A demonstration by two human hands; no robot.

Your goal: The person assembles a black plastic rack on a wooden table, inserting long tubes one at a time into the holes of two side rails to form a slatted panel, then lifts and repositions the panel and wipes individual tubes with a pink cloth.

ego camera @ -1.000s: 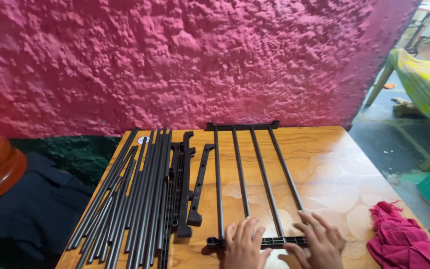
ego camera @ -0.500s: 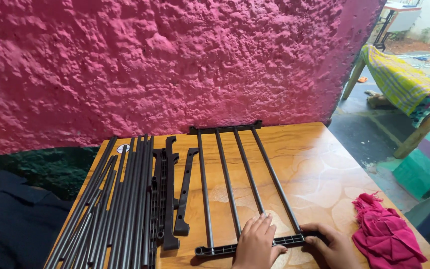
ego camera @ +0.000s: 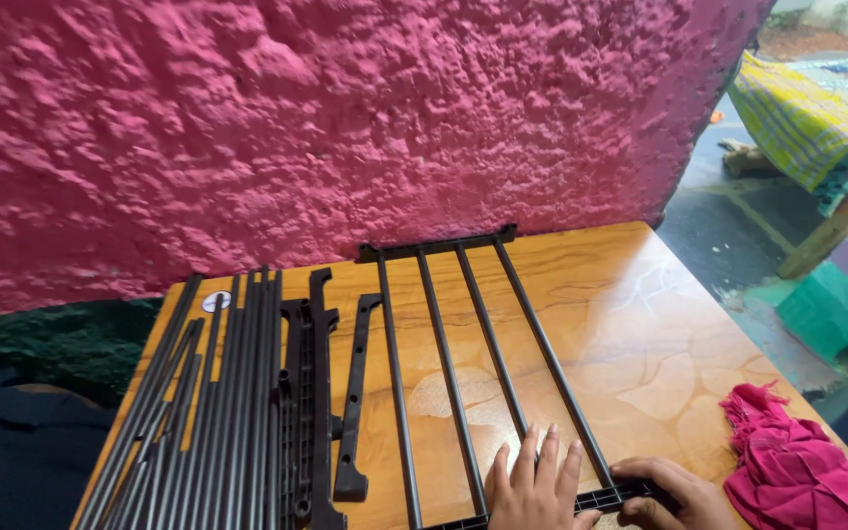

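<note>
My left hand [ego camera: 534,483] spread flat on rack [ego camera: 463,334] rods; right hand [ego camera: 664,494] pinching near end bar [ego camera: 601,502]. Rods run away toward wall [ego camera: 345,128].

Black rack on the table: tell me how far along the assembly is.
Done: four rods sit in the far end bar, making one rack shelf. In hand: the left hand presses flat on the rods while the right hand grips the near end bar. Left: a pile of loose rods and spare end bars lie unassembled on the table.
</note>
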